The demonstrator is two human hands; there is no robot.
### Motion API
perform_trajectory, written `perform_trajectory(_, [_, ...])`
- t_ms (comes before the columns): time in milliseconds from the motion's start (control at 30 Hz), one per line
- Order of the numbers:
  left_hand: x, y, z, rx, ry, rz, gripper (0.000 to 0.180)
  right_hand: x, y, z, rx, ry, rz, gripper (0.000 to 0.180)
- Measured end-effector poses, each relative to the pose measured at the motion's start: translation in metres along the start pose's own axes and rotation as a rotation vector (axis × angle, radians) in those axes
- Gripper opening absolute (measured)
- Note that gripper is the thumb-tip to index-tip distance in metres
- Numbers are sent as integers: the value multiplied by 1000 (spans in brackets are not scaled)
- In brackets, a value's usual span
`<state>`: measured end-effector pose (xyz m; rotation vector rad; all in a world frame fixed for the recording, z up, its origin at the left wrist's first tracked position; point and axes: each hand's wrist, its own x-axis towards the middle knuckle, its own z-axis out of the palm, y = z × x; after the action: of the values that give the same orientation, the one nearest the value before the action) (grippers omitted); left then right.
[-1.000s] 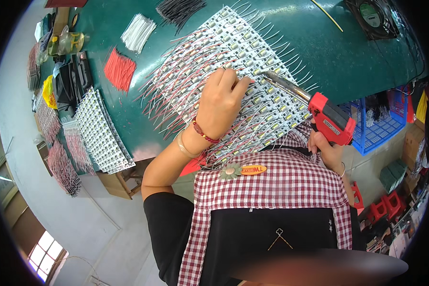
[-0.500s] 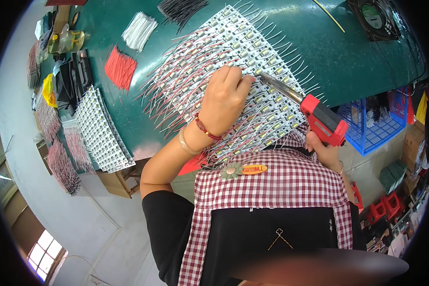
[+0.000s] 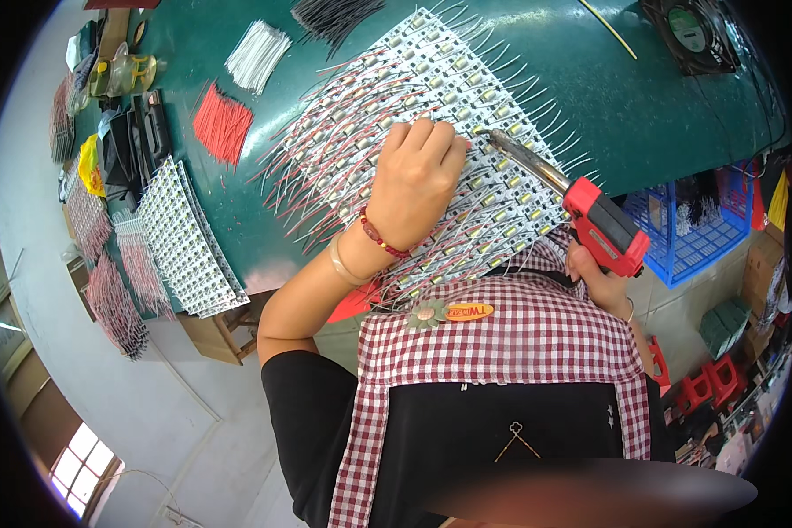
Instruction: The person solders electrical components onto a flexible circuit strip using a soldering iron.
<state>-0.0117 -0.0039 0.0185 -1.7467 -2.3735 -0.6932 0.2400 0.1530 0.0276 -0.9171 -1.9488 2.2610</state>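
Note:
Over the middle of a white LED circuit board panel (image 3: 466,84), my left hand (image 3: 416,185) is closed, its fingertips bent down toward the board. Whatever those fingers hold is hidden behind them. My right hand (image 3: 600,280) grips a red and black soldering gun (image 3: 603,224) by its handle. The metal barrel slants up and left, its tip among the solder pads just right of my left fingers. Rows of red and white wires (image 3: 304,163) stick out from the panel's left side, with pale wires along its right edge.
Bundles of red wires (image 3: 223,123), white wires (image 3: 257,57) and black wires (image 3: 336,19) lie on the green table (image 3: 572,79). More LED panels (image 3: 185,238) are stacked at left. A fan (image 3: 691,35) stands far right, above a blue crate (image 3: 678,242).
The soldering gun has shifted slightly right and down, its tip now a little farther from my left fingers. My left hand has moved only slightly.

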Motion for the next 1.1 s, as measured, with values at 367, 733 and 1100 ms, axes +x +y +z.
perform_trajectory(367, [-9,15,-3,-132,16,-67,25,-5,3,-5,44,22,-47,7])
perform_trajectory(733, [-16,15,6,-108,-25,-86,16,-16,31,-21,-65,-69,71,14])
perform_trajectory(1100, [-15,15,6,-95,-15,-75,20,-15,29,-18,-85,-64,-14,6])
